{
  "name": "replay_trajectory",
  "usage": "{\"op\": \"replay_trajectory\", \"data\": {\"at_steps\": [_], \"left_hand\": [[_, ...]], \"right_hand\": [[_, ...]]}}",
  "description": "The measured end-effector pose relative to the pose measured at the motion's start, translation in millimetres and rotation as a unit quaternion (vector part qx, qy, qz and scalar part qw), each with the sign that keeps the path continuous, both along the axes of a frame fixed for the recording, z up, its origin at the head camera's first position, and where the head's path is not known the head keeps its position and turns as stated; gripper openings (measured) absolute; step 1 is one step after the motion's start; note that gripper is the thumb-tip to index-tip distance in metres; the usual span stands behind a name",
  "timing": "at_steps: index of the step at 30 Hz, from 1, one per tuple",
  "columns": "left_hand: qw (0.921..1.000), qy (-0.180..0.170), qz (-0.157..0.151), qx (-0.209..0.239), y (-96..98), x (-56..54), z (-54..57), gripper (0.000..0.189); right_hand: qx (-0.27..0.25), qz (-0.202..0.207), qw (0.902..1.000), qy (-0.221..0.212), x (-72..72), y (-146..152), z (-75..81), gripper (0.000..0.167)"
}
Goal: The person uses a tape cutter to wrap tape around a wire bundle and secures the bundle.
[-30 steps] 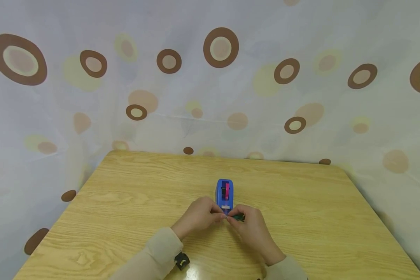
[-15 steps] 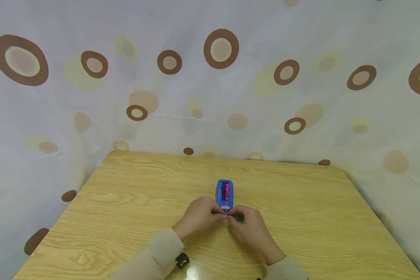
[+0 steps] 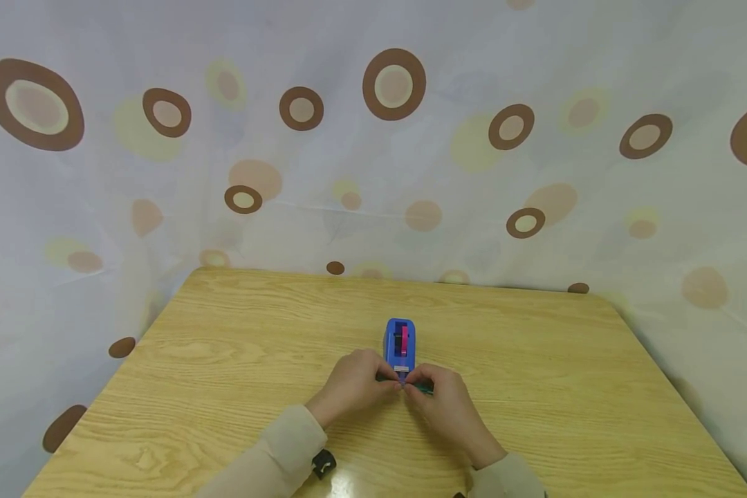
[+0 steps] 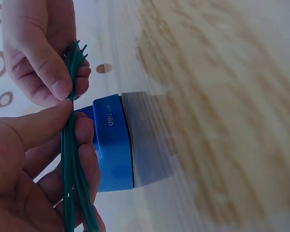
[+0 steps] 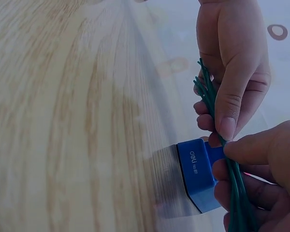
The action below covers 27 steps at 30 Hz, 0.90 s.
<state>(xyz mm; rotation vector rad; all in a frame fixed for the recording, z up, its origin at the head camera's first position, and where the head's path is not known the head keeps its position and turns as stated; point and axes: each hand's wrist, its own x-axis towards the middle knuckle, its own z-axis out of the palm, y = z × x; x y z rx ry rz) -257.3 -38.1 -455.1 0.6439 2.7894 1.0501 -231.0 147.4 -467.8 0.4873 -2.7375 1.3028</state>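
A bundle of thin green wire-like strands (image 4: 68,164) runs through both hands. The left hand (image 3: 355,384) pinches it near its middle between thumb and fingertips. Right beside it, the right hand (image 3: 445,404) pinches the bundle too, the two thumb tips almost meeting. Short loose ends show past the far hand in each wrist view. Just beyond the fingertips stands a blue tape dispenser (image 3: 390,356) with a pink tape core (image 3: 404,340) in it. Its front edge is close to the fingers; the hands hide part of its front.
The wood-grain table (image 3: 255,325) lies under the hands and dispenser. Behind it hangs a pale sheet (image 3: 448,166) with brown ring and dot patterns. A small black object (image 3: 324,463) is at the left sleeve (image 3: 289,443).
Both hands stay in front of the dispenser, with only small shifts of the fingertips. Less of the green strands shows beside the right hand than one second ago.
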Motion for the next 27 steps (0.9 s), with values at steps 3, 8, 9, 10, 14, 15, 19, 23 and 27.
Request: {"op": "replay_trajectory", "data": {"at_steps": [3, 8, 9, 10, 14, 15, 19, 23, 27], "left_hand": [[1.0, -0.008, -0.003, -0.004, -0.6, -0.8, -1.0, 0.009], [0.9997, -0.014, -0.021, -0.006, -2.2, -2.1, -1.5, 0.017], [0.9996, -0.016, -0.024, -0.006, -2.5, -2.4, -1.6, 0.021], [0.9995, -0.018, -0.026, -0.005, -2.9, -2.3, -1.4, 0.025], [0.999, -0.033, -0.031, 0.002, -3.5, -1.8, -0.7, 0.037], [0.9988, -0.039, -0.031, 0.004, -3.5, -1.5, -0.5, 0.038], [0.9982, -0.048, -0.033, 0.012, -3.1, -0.9, 0.6, 0.036], [0.9979, -0.051, -0.037, 0.015, -3.1, -2.0, -0.4, 0.034], [0.9982, -0.044, -0.037, 0.014, -3.3, -4.6, -2.8, 0.025]], "right_hand": [[0.004, -0.001, 1.0, 0.005, -0.9, 0.6, -1.6, 0.015], [0.003, -0.005, 1.0, 0.004, -2.4, 1.7, -3.9, 0.014], [0.003, -0.006, 1.0, 0.004, -2.6, 1.8, -4.1, 0.013], [0.002, -0.006, 1.0, 0.004, -2.6, 1.7, -4.2, 0.014], [0.009, -0.008, 0.9998, 0.015, -2.6, 1.6, -4.6, 0.017], [0.011, -0.007, 0.9997, 0.021, -2.5, 1.6, -4.5, 0.017], [0.031, -0.003, 0.9986, 0.043, -2.2, 1.3, -3.6, 0.014], [0.037, -0.005, 0.9982, 0.048, -1.1, 0.6, -2.1, 0.013], [0.023, -0.011, 0.9984, 0.05, -0.7, 0.0, -2.8, 0.017]]}}
